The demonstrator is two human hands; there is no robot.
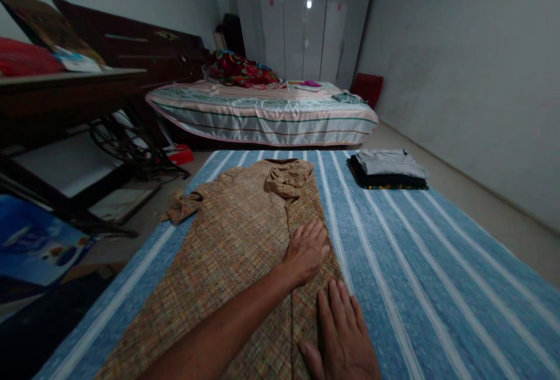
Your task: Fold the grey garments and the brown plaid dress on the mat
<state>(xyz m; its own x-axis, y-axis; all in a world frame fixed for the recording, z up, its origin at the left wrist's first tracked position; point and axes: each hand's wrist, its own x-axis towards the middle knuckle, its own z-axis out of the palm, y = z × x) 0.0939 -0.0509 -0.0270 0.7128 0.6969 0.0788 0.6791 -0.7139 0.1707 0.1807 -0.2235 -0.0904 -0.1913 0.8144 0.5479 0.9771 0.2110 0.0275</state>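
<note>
A brown patterned garment [236, 234], a dress or long shirt with sleeves, lies spread on the blue striped cloth [367, 263]. Its right side is folded inward as a long strip, with that sleeve bunched near the collar. The other sleeve sticks out to the left. My left hand [307, 252] rests flat on the folded strip, its arm reaching across the garment. Nearer to me, my right hand [345, 333] lies flat at the strip's right edge, fingers stretched forward. Neither hand grasps anything.
Folded clothes [389, 167] are stacked at the far right of the striped cloth. Beyond stands a bed [262, 118] with a red flowered blanket [240, 69]. A sewing machine table [70, 100] is at the left, and a blue box or bag [39, 240] stands below it.
</note>
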